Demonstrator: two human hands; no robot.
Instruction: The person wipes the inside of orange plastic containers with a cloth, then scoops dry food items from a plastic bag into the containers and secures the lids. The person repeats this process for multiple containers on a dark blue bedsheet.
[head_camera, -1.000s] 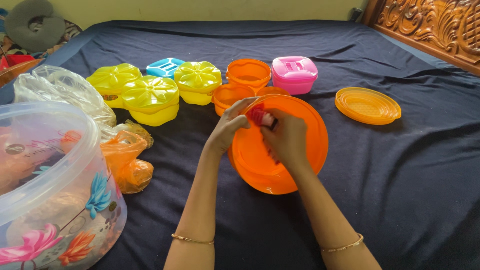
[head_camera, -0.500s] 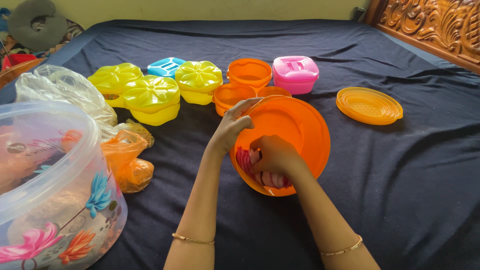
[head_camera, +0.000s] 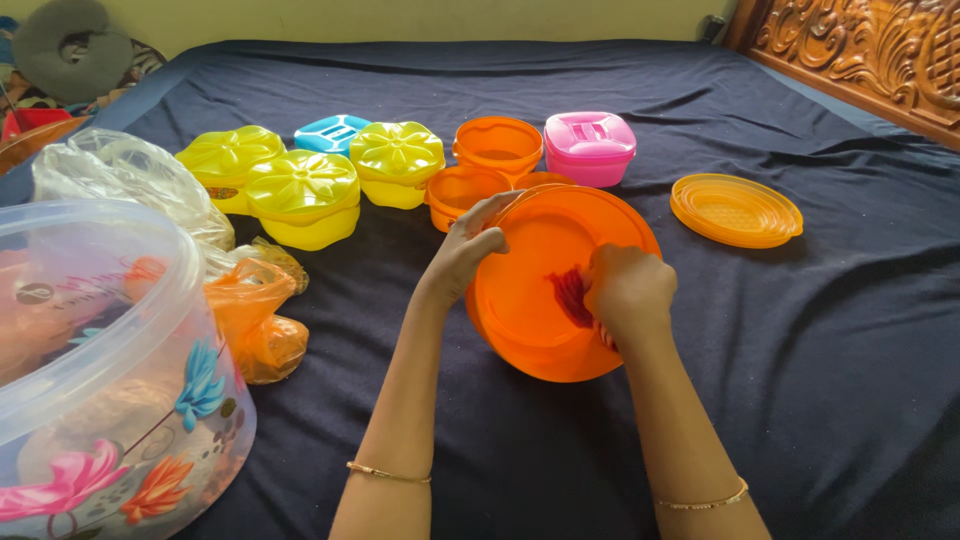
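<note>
A large round orange plastic container (head_camera: 530, 300) is tilted up on the dark blue bedsheet, its inside facing me. My left hand (head_camera: 466, 250) grips its upper left rim. My right hand (head_camera: 625, 290) is closed on a pink-red cloth (head_camera: 572, 293) and presses it against the container's inside, near the right rim. Most of the cloth is hidden under my fingers.
Three yellow flower-lidded boxes (head_camera: 300, 195), a blue box (head_camera: 331, 133), small orange cups (head_camera: 497, 145) and a pink box (head_camera: 590, 145) stand behind. An orange lid (head_camera: 736, 210) lies to the right. A big clear floral tub (head_camera: 100, 370) and plastic bags (head_camera: 250, 315) sit left. Carved wooden headboard (head_camera: 870, 55) at far right.
My right hand, with the cloth, swept from the top of the container's inside down to its bottom, then across to the right side. My left hand has kept its hold on the rim.
</note>
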